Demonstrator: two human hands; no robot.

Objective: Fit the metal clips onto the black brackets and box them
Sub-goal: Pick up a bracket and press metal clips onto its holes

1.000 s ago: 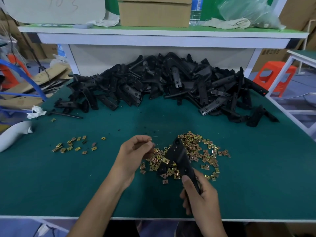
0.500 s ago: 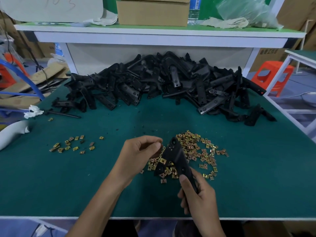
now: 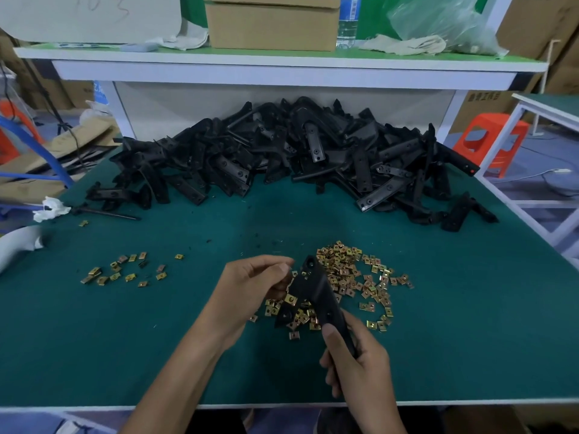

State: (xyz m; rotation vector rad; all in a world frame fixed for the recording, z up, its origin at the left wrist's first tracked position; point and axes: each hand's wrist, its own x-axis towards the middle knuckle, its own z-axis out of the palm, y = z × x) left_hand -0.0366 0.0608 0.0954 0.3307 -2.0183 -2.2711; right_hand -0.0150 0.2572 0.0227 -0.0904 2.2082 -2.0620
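Left hand (image 3: 253,286) closes in on bracket (image 3: 316,292) mid-frame, fingers curled, hold unclear; right hand (image 3: 360,368) grips lower end. Fitting step: one clip (image 3: 290,298) seated; next needs firm push.

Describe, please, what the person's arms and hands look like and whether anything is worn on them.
The left hand and right hand are bare: no gloves, rings or watch show. The left forearm and right forearm are bare too, with no sleeve in view down to the picture's lower edge.
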